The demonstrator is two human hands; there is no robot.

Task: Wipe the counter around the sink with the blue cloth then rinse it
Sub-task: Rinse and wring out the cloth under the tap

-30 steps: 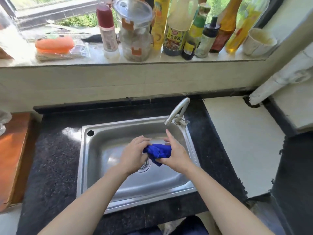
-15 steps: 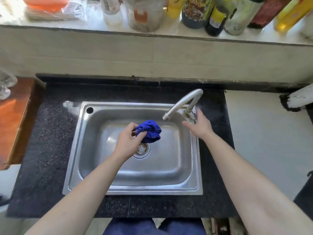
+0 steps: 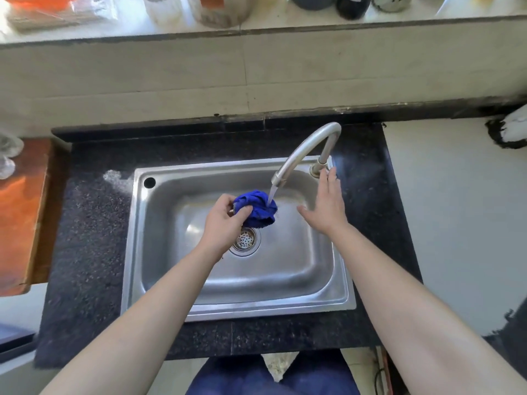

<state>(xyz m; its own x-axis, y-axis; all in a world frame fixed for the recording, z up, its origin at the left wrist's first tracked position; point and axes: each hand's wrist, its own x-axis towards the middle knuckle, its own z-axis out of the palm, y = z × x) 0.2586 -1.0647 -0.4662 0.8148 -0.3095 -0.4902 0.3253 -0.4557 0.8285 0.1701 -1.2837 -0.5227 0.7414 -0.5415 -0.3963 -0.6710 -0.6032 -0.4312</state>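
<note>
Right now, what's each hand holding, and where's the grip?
The left hand grips the bunched blue cloth by its left side; the right hand is open and holds nothing.

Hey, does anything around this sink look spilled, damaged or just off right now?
A whitish patch sits on the dark counter beside the back left corner of the sink; residue or glare, I cannot tell. Otherwise normal: the left hand holds the blue cloth under the running faucet.

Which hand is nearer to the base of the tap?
Right. The right hand lies open just in front of the tap base, fingertips beside it. The left hand is farther left over the sink, gripping the blue cloth.
</note>
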